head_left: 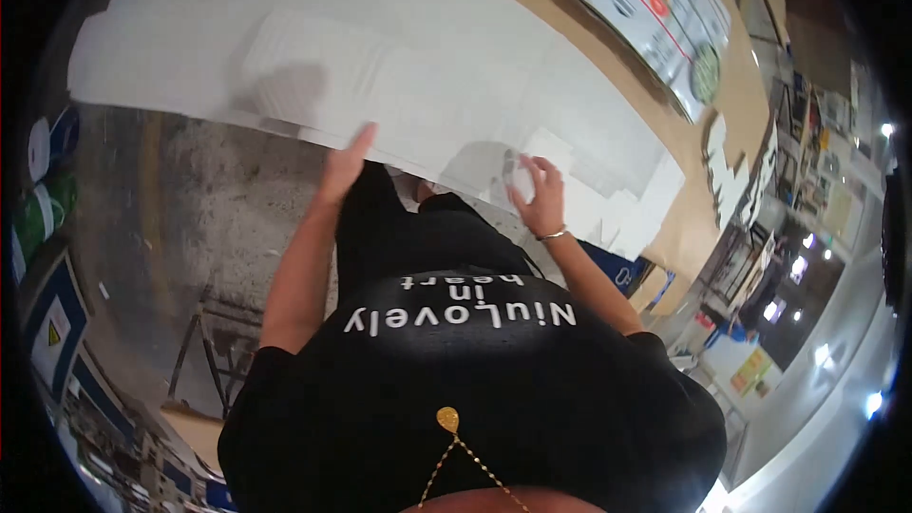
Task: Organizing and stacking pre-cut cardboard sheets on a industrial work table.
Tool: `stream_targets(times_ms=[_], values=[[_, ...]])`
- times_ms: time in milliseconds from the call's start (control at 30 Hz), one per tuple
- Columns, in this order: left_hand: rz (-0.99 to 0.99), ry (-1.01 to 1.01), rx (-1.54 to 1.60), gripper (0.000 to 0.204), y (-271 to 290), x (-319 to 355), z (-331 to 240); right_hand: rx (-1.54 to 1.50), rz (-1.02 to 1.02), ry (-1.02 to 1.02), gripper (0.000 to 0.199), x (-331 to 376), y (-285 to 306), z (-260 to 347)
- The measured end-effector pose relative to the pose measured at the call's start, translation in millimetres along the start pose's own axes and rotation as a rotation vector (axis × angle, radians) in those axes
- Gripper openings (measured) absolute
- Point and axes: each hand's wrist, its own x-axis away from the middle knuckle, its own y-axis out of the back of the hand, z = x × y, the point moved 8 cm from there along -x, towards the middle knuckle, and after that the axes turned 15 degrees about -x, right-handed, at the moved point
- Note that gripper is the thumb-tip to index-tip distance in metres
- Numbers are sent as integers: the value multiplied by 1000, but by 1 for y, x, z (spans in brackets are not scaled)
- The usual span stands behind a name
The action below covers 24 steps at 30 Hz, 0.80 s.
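My left hand (346, 169) is at the near edge of a white-covered table (418, 95), its fingers stretched out and slightly blurred, with nothing seen in them. Just beyond it lies a stack of white sheets (318, 62), the layers showing as fine ridges. My right hand (541, 198) hovers over the near edge farther right, fingers curled round a small whitish, partly see-through thing (520, 179) whose kind I cannot make out. Beside that hand, more white sheets (608, 171) lie loosely overlapped at the table's right end.
Brown board (560, 9) borders the white surface on the far side. A printed white panel (655, 14) rests there, with jagged white cut pieces (727, 171) at the right. A green bundle (55, 214) stands on the left, and a dark metal frame (204, 342) below it.
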Motion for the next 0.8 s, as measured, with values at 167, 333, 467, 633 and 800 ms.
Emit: stream_targets(times_ms=[167,333,467,633,800], values=[[-169,-393,-492,40,-25,13,-63,58,36,50,74,34,-17,-19],[-170,-1025,-1185,75,-121,115,-184,41,-30,79,69,43,-14,-28],[-292,-816,-643,61,-54,96,-171,-36,28,143,65,31,-13,-13],[-82,7,300,38,-10,47,-58,-325,-64,311,64,-82,-15,53],[-34,-97,1129,43,-7,18,-49,-376,108,435,64,-240,-93,142]])
